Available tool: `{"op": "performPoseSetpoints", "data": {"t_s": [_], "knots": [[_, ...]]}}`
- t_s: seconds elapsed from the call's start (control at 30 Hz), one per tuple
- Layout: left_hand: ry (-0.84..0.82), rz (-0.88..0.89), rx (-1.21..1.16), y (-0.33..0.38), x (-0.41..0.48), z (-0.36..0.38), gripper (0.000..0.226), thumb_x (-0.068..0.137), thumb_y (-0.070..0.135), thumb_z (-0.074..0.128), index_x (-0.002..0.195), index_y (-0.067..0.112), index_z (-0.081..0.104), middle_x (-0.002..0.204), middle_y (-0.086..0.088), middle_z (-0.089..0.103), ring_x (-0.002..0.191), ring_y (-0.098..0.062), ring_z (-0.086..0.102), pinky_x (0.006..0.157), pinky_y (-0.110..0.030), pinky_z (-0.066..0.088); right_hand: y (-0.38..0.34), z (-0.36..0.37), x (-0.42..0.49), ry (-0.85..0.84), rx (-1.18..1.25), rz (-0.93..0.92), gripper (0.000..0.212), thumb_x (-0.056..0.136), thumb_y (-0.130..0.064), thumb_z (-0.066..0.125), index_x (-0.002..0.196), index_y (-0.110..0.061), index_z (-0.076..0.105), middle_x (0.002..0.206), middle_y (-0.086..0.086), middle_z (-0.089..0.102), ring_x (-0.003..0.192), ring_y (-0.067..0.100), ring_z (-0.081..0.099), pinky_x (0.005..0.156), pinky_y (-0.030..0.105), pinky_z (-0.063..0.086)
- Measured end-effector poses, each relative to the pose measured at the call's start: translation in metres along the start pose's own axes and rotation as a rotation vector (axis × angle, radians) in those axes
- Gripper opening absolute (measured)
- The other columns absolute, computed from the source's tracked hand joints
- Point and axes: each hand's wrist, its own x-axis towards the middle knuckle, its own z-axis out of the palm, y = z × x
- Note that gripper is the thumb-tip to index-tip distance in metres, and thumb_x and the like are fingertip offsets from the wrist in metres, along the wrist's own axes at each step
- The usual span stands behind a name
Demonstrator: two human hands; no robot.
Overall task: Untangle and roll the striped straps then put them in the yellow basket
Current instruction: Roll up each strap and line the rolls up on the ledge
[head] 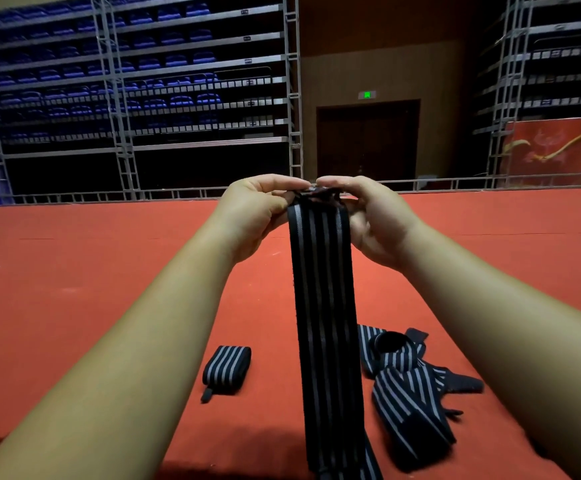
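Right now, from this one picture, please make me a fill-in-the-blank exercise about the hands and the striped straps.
1. The left hand and the right hand both pinch the ____ end of the hanging strap.
2. Only ____ rolled strap lies on the floor.
3. The tangled pile lies on the person's ____ side of the hanging strap.
Missing words: top; one; right.
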Motion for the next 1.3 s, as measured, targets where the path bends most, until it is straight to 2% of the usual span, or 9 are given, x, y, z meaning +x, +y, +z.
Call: {"op": "performPoseSetpoints", "data": {"t_s": [0.17, 0.3, 0.4, 0.5, 0.7, 0.87, 1.13, 1.23, 1.3], "knots": [[0.035, -0.010, -0.052, -0.003, -0.001, 0.003, 0.029, 0.103, -0.010, 0.053, 0.115, 0.003, 0.076, 0.102, -0.011, 0.080, 0.092, -0.019, 0.079, 0.079, -0.025, 0.062, 0.007, -0.002, 0.002, -0.008, -0.102, -0.058, 0.014, 0.104, -0.001, 0.064, 0.113, -0.005, 0.073, 0.112, 0.017, 0.075, 0.107, 0.028, 0.074, 0.097, 0.039, 0.063], [0.048, -0.093, -0.219, -0.007, -0.001, 0.010, 0.027, 0.108, 0.017, 0.064, 0.130, 0.001, 0.068, 0.107, -0.011, 0.079, 0.093, -0.025, 0.079, 0.081, -0.035, 0.064, 0.007, -0.001, 0.005, -0.001, -0.174, -0.135, 0.021, 0.102, 0.008, 0.062, 0.100, -0.011, 0.071, 0.101, 0.012, 0.072, 0.094, 0.022, 0.071, 0.086, 0.032, 0.062], [-0.042, -0.154, -0.086, -0.016, -0.005, 0.009, 0.032, 0.104, 0.030, 0.072, 0.125, 0.006, 0.073, 0.109, -0.006, 0.080, 0.094, -0.024, 0.076, 0.086, -0.038, 0.065, 0.007, -0.004, 0.008, -0.011, -0.253, -0.189, 0.028, 0.100, 0.010, 0.063, 0.095, -0.017, 0.070, 0.095, 0.004, 0.072, 0.091, 0.019, 0.070, 0.078, 0.028, 0.059], [-0.115, -0.133, 0.034, -0.022, -0.009, 0.010, 0.023, 0.101, 0.018, 0.075, 0.122, 0.010, 0.074, 0.112, -0.008, 0.082, 0.103, -0.025, 0.080, 0.084, -0.033, 0.063, 0.009, -0.008, 0.009, -0.012, -0.283, -0.207, 0.029, 0.099, 0.010, 0.063, 0.094, -0.018, 0.069, 0.092, 0.000, 0.071, 0.085, 0.015, 0.069, 0.071, 0.025, 0.058], [-0.192, -0.122, 0.168, -0.022, -0.009, 0.011, 0.043, 0.092, -0.002, 0.078, 0.132, 0.011, 0.070, 0.119, -0.012, 0.080, 0.111, -0.028, 0.078, 0.100, -0.043, 0.062, 0.017, -0.010, 0.012, -0.008, -0.293, -0.209, 0.034, 0.097, 0.012, 0.062, 0.089, -0.020, 0.062, 0.083, -0.002, 0.065, 0.080, 0.014, 0.063, 0.071, 0.024, 0.052], [-0.158, -0.111, 0.302, -0.029, -0.010, 0.012, 0.043, 0.091, -0.003, 0.077, 0.127, 0.020, 0.069, 0.114, -0.008, 0.081, 0.103, -0.022, 0.080, 0.085, -0.044, 0.066, 0.023, -0.011, 0.014, 0.008, -0.291, -0.224, 0.036, 0.097, 0.016, 0.058, 0.090, -0.019, 0.054, 0.070, -0.009, 0.062, 0.074, 0.010, 0.061, 0.074, 0.025, 0.052], [-0.180, -0.162, 0.084, -0.037, -0.011, 0.007, 0.036, 0.098, 0.001, 0.072, 0.133, 0.008, 0.068, 0.121, -0.014, 0.080, 0.112, -0.030, 0.078, 0.098, -0.048, 0.063, 0.030, -0.012, 0.016, 0.078, -0.231, -0.228, 0.035, 0.098, 0.014, 0.062, 0.109, -0.018, 0.054, 0.094, 0.001, 0.071, 0.091, 0.018, 0.073, 0.080, 0.034, 0.061], [-0.147, -0.175, 0.085, -0.042, -0.006, 0.008, 0.036, 0.096, 0.002, 0.073, 0.131, 0.012, 0.070, 0.117, -0.014, 0.080, 0.109, -0.033, 0.079, 0.098, -0.053, 0.061, 0.035, -0.010, 0.016, 0.172, -0.160, -0.132, 0.040, 0.101, -0.002, 0.069, 0.137, -0.005, 0.052, 0.126, 0.014, 0.074, 0.109, 0.026, 0.077, 0.087, 0.037, 0.064], [-0.114, -0.194, 0.052, -0.045, -0.003, 0.010, 0.035, 0.097, 0.000, 0.072, 0.129, 0.013, 0.071, 0.115, -0.014, 0.081, 0.105, -0.033, 0.079, 0.093, -0.050, 0.059, 0.045, -0.010, 0.012, 0.180, -0.189, 0.006, 0.040, 0.105, -0.023, 0.070, 0.139, -0.006, 0.059, 0.131, 0.016, 0.074, 0.113, 0.036, 0.076, 0.089, 0.043, 0.065]]}}
